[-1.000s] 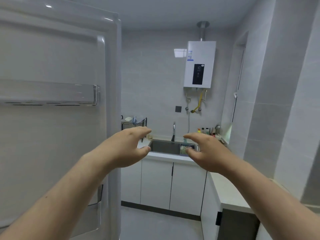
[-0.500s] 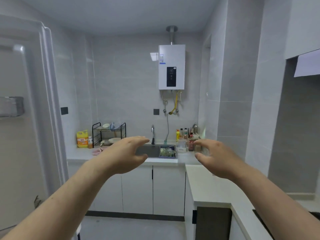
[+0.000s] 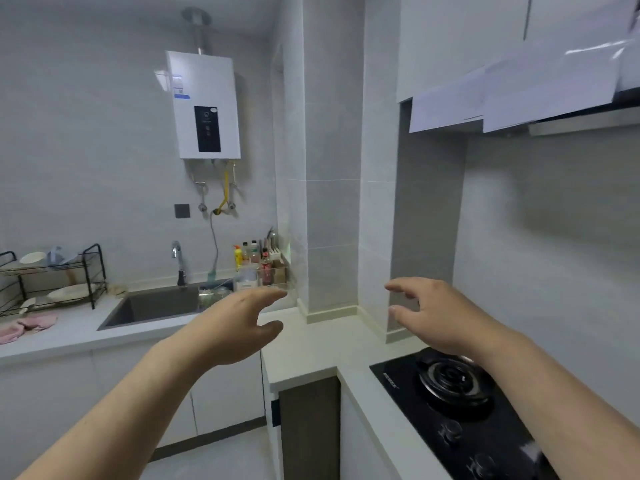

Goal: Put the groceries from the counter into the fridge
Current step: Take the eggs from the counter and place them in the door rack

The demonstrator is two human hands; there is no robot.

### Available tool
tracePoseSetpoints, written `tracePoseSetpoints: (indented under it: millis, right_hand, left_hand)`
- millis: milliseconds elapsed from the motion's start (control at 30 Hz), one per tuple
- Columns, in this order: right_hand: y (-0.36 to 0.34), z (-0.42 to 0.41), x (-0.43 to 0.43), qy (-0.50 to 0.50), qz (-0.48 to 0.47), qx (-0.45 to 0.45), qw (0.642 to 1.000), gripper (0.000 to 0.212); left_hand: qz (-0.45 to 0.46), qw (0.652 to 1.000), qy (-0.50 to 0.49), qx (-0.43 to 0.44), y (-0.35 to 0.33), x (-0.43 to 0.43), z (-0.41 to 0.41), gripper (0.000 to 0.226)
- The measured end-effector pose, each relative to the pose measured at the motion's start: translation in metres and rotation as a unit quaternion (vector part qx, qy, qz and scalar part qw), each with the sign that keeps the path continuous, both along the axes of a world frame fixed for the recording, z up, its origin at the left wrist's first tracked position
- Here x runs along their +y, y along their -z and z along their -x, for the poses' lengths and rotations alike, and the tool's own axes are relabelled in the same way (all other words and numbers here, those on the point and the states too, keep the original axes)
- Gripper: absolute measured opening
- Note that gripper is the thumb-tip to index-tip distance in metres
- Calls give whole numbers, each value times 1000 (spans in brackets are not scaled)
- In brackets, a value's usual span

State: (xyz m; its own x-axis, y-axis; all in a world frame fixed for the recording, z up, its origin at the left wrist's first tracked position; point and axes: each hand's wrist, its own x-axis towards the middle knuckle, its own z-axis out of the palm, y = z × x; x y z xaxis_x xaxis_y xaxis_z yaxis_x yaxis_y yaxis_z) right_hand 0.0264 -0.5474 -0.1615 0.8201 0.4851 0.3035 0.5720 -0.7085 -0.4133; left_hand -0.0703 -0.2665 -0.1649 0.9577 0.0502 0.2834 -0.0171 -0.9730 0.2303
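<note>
Bare forearms (image 3: pixel 121 403) run to the frame's edge; left grip (image 3: pixel 235 327) and right grip (image 3: pixel 440 313) are bare too.

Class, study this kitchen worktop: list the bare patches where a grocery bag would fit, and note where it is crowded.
Free: the corner counter between the sink and the hob, and the strip between the sink and the pink cloth. Crowded: the bottles by the sink's right end, and the dish rack at far left.
</note>
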Motion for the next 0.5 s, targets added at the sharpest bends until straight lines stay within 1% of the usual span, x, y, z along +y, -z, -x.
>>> tracePoseSetpoints:
  millis: [133, 267, 367, 500]
  right_hand:
    - [9, 2, -53, 72, -8, 38, 997, 46]
    - [15, 7, -99, 162, -4, 44, 986, 44]
    - [16, 15, -119, 226, -1, 46, 973, 44]
    - [19, 24, -132, 298, -21, 51, 953, 42]
  left_hand:
    - [4, 997, 73, 19, 11, -31, -51, 57]
    - [19, 989, 140, 35, 21, -55, -96, 55]
    - [38, 978, 198, 50, 27, -74, -129, 54]
    - [50, 959, 273, 51, 35, -101, -162, 54]
